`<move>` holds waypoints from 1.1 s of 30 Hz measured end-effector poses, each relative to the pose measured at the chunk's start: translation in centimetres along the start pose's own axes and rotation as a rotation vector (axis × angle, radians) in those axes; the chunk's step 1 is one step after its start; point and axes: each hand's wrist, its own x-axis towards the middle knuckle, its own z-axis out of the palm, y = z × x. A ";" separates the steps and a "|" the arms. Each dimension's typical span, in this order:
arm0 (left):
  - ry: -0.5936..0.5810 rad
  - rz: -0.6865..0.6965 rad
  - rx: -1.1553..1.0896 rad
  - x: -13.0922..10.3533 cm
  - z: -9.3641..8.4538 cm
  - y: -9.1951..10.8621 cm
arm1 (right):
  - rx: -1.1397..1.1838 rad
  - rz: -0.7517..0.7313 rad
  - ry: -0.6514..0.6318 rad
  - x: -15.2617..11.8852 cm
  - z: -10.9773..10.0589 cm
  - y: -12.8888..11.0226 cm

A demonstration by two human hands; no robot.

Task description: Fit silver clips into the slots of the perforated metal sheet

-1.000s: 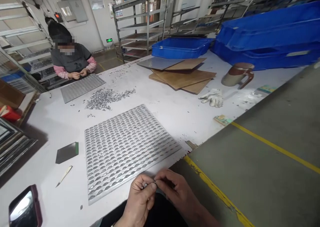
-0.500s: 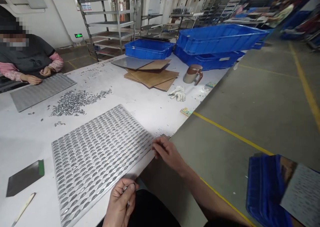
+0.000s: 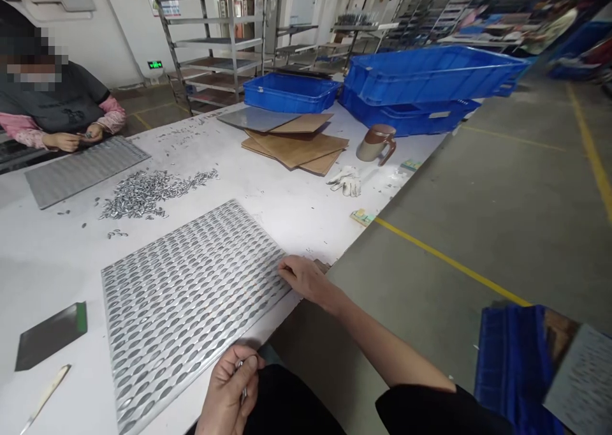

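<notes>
A flat grey tray (image 3: 191,307) covered with rows of pointed-oval hollows lies on the white table in front of me. My left hand (image 3: 234,384) is curled closed by the tray's near edge, with silvery bits of small metal pieces (image 3: 245,391) showing between its fingers. Over the tray's right corner, my right hand (image 3: 306,279) has its fingers pinched together, fingertips down at the last hollows. Whatever those fingertips hold, if anything, is hidden. Beyond the tray spreads a pile of small pointed-oval metal pieces (image 3: 138,196), with a few loose ones nearby.
A dark plate with a green edge (image 3: 52,336) and a pale-handled tool (image 3: 50,390) lie left. Behind are brown boards (image 3: 296,148), a mug (image 3: 377,143), a glove (image 3: 345,181) and blue crates (image 3: 430,78). Across the table, a person (image 3: 62,103) works at another tray (image 3: 86,170).
My right hand has shifted left onto the tray's right corner, its fingertips lower. My left hand stays nearly in place. The other person's hands have come closer together. The view has shifted slightly.
</notes>
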 end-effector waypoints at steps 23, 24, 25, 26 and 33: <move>0.035 0.093 -0.138 -3.4 -2.3 1.6 | -0.378 -0.361 -0.294 11.1 5.2 -12.0; 0.042 0.096 -0.148 -3.4 -2.6 1.4 | -0.388 -0.354 -0.308 11.6 5.5 -12.4; 0.045 0.100 -0.157 -3.4 -2.9 1.2 | -0.398 -0.345 -0.320 12.0 5.7 -12.7; 0.045 0.103 -0.164 -3.3 -3.2 1.1 | -0.405 -0.338 -0.332 12.3 5.8 -12.9; 0.017 0.109 -0.197 -3.0 -3.8 0.8 | -0.445 -0.332 -0.375 12.8 6.7 -13.2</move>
